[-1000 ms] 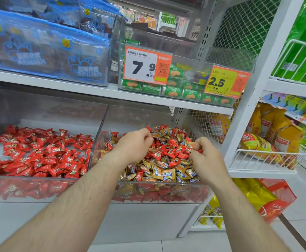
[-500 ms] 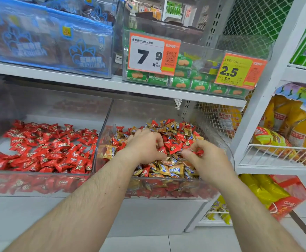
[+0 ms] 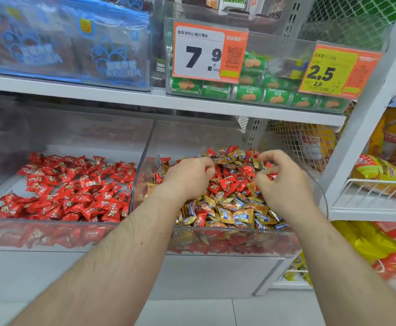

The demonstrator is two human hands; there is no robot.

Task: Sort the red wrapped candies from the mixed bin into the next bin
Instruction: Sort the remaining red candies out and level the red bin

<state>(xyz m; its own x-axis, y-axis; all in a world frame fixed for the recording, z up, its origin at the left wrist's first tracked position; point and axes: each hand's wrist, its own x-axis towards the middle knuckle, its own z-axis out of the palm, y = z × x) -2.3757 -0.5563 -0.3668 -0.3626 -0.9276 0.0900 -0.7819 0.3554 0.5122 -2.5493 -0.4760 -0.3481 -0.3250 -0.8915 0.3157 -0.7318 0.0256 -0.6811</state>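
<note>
Red wrapped candies in the mixed bin are pinched by our curled left hand and right hand; gold-wrapped candies lying tangled alongside may, we judge, be carried over.

Single head view, looking forward and down from close range onto shelf bins; no second view.
</note>
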